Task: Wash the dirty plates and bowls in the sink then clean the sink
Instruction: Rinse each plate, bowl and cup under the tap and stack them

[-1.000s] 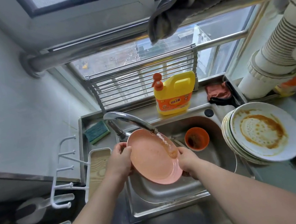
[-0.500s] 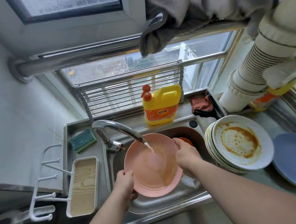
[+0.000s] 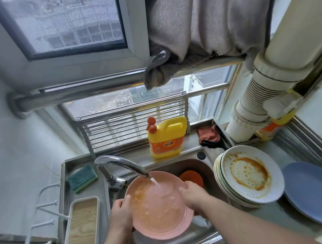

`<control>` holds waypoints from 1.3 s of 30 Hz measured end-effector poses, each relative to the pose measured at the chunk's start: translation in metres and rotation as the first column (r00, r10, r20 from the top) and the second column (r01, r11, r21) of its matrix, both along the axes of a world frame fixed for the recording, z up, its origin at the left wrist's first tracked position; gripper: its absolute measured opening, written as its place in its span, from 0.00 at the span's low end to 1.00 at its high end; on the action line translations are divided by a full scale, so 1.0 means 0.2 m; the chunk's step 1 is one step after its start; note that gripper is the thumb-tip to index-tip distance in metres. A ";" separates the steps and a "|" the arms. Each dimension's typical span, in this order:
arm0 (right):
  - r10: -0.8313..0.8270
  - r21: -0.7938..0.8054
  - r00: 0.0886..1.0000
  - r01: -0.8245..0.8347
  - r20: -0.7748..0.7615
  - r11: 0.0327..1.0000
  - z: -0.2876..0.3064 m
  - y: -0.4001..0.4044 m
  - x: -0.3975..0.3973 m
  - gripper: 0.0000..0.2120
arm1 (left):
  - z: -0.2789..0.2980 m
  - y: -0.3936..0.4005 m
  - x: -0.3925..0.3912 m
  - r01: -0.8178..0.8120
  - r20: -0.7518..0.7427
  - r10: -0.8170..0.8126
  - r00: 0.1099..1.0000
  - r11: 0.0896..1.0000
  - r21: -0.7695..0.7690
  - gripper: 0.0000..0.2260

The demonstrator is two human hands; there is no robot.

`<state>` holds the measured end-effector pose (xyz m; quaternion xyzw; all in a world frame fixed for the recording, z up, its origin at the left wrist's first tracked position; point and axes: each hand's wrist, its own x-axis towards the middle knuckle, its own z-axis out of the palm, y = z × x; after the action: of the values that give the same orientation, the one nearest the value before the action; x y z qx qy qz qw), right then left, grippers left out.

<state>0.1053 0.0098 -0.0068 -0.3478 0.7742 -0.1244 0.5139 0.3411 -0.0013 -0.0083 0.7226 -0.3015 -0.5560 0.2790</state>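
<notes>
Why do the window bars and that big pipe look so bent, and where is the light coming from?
Head view: the wide-angle lens bows straight lines, so the steel rail and white pipe curve near the edges. Daylight through the window lights the scene softly, with sheen on the faucet. The running water blurs over the pink plate that both hands grip.

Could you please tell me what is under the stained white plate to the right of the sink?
The stained white plate tops a stack of plates; only their left rims show, so their number and dirtiness cannot be told. The counter under the stack is hidden.
</notes>
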 end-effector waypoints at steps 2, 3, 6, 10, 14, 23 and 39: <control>-0.048 0.033 0.996 0.046 0.081 0.998 -0.01 0.01 0.04 0.16 | 0.03 -0.03 0.03 0.023 -0.017 -0.023 1.000 1.000 -0.004 0.09; -0.071 0.044 0.991 0.067 0.111 0.997 -0.01 0.01 0.06 0.16 | 0.05 -0.05 0.05 0.029 -0.033 -0.029 0.999 1.000 -0.007 0.07; -0.107 0.060 0.980 0.099 0.170 0.993 0.00 0.01 0.11 0.16 | 0.09 -0.08 0.08 0.021 -0.063 -0.023 0.998 1.000 -0.022 0.06; -0.194 0.085 0.931 0.176 0.310 0.981 0.01 0.02 0.17 0.09 | 0.11 -0.09 0.10 0.002 -0.056 -0.006 0.998 0.998 -0.065 0.08; -0.312 0.098 0.866 0.297 0.391 0.950 0.05 0.00 0.20 0.09 | 0.09 -0.10 0.12 -0.046 -0.022 0.045 0.999 0.997 -0.060 0.09; -0.205 -0.126 0.949 0.239 0.240 0.963 0.01 -0.06 0.08 0.17 | -0.11 -0.08 0.03 -0.137 -0.194 0.164 0.967 0.980 0.145 0.19; -0.108 -0.336 0.994 0.106 0.015 0.936 0.24 0.05 -0.24 0.18 | -0.10 -0.04 -0.44 -0.154 -0.452 0.330 0.829 0.911 0.382 0.23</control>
<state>0.0579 0.0198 0.0404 -0.3880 0.7602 -0.2820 0.4382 0.2541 -0.0098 -0.0277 0.6195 -0.0246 -0.7279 0.2927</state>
